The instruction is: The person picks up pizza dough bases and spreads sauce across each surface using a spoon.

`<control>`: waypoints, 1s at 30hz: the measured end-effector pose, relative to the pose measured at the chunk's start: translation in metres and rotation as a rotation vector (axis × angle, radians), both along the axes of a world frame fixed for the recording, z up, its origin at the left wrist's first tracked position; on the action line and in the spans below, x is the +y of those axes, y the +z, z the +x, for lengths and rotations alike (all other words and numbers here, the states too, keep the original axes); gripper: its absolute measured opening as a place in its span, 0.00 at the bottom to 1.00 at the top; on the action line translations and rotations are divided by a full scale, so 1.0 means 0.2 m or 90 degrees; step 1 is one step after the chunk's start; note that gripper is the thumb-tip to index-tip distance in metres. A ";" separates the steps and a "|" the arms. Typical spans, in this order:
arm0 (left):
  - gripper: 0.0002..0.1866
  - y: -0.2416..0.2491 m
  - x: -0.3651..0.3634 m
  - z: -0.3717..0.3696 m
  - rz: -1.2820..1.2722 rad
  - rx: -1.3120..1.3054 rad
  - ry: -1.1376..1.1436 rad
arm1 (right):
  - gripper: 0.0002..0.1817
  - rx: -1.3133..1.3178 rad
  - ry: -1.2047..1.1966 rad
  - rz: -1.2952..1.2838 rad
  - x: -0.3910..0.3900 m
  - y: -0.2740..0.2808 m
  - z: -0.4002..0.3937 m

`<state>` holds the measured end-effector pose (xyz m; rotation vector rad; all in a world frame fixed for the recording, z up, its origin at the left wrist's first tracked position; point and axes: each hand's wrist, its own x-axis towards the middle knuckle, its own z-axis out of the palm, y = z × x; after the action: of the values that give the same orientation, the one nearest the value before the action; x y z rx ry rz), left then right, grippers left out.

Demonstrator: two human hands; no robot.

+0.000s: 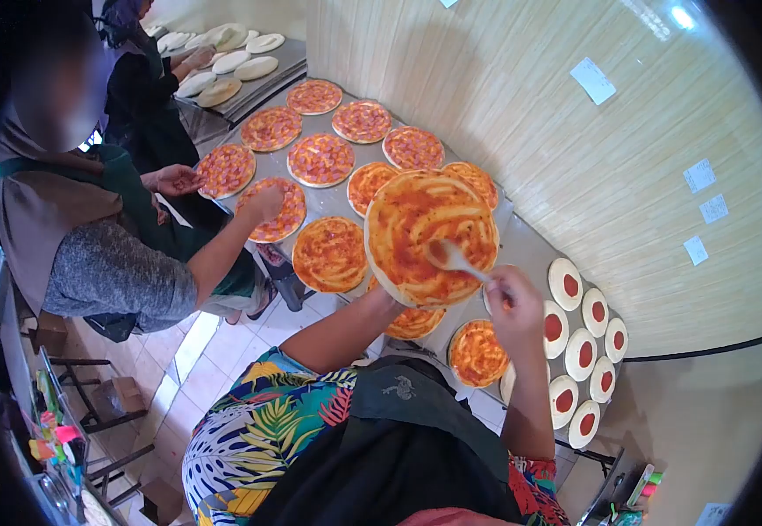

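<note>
Through my remote view, the fingers of the right hand [514, 302] were closed round the handle of the wooden spoon [463, 262], its bowl resting on the sauce-covered dough round [398, 219]. The left hand [386, 302] was under that round, mostly hidden, so I couldn't tell how far its fingers were open; the round was raised above the tabletop [528, 244]. I judged the step in hand to be spreading sauce, with streaks of paler dough showing through. The next move called for light, level strokes towards the rim, without tipping the round or pushing sauce over its edge. Out from the round, a sauced round [477, 353] lay at five o'clock and another [328, 254] at nine, both leaving little room to lower anything. Past nine o'clock, a co-worker's hand [263, 202] was over a topped round [280, 221], so I wanted clearance there. The wall [626, 175] bounded two o'clock. A bare strip showed at three, before the red-centred rounds [580, 353] at four.
</note>
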<state>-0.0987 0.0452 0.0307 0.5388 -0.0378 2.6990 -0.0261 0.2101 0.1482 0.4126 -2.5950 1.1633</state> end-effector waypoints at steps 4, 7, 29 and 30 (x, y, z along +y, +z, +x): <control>0.23 0.00 0.02 0.01 0.002 -0.015 -0.003 | 0.05 0.004 -0.014 -0.031 0.00 -0.02 -0.12; 0.22 -0.01 0.02 0.05 -0.001 -0.032 0.008 | 0.06 -0.078 0.057 0.006 -0.18 0.01 -0.06; 0.24 -0.09 -0.02 0.00 -0.087 -0.200 0.183 | 0.07 0.060 0.056 0.086 -0.27 0.09 0.04; 0.24 -0.11 -0.02 -0.02 -0.089 -0.200 0.180 | 0.07 0.061 0.053 0.084 -0.29 0.11 0.06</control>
<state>-0.1026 0.0421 0.0086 0.0791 0.1528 3.0065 -0.0147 0.1515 0.1709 0.5940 -2.6017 0.9746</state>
